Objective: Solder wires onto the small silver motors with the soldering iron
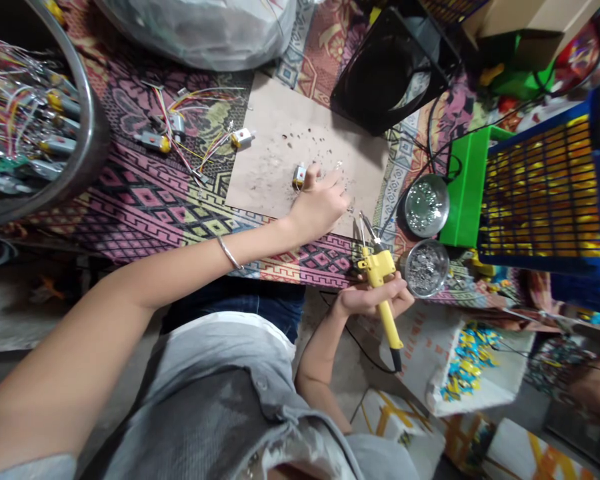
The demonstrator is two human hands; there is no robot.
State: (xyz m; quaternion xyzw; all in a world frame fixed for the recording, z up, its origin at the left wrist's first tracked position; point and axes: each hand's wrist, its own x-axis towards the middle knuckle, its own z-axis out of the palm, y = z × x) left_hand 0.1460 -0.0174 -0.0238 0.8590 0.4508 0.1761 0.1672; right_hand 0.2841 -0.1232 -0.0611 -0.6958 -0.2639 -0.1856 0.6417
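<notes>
My left hand (pixel 323 203) is over a brown board (pixel 265 173), fingers curled down and pressed together. What its fingertips grip, if anything, is too small to make out. Right beside its outer finger lies a small motor (pixel 299 177) with a metal case and yellow end. In my right hand (pixel 375 297), below the board's right corner, is a yellow soldering iron (pixel 383 287), its handle wrapped by the fingers. The iron's metal tip points up toward the board's edge, close to the left hand. Another small motor (pixel 241 138) with wires rests at the board's left edge.
Wired motors (pixel 155 140) lie on the patterned cloth; more fill a metal basin (pixel 87 127) at left. A black fan-like frame (pixel 380 73) stands behind the board. Two small bowls of metal parts (pixel 427 205), a green bin (pixel 463 187) and a blue basket (pixel 545 193) are at right.
</notes>
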